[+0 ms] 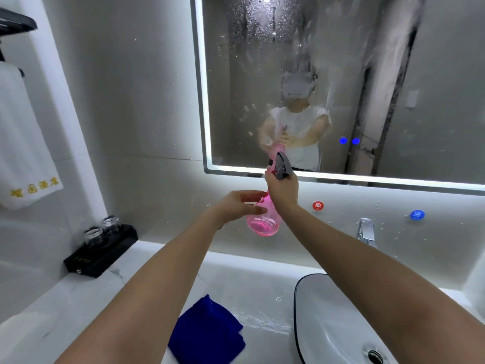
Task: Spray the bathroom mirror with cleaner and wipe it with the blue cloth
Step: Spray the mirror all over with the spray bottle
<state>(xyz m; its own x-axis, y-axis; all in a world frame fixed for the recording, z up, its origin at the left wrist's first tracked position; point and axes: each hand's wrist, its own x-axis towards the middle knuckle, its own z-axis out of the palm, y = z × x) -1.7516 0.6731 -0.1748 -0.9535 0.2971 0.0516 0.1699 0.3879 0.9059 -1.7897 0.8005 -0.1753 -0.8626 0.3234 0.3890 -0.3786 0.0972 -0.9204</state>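
While both hands [282,190] hold one spray bottle [262,222], one blue cloth [207,334] lies.

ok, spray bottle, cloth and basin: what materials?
Spray bottle: translucent pink plastic by the look; liquid shows through. Blue cloth: soft matte fabric, probably microfibre; folds limply. Basin: glossy white with dark rim, probably glazed ceramic.
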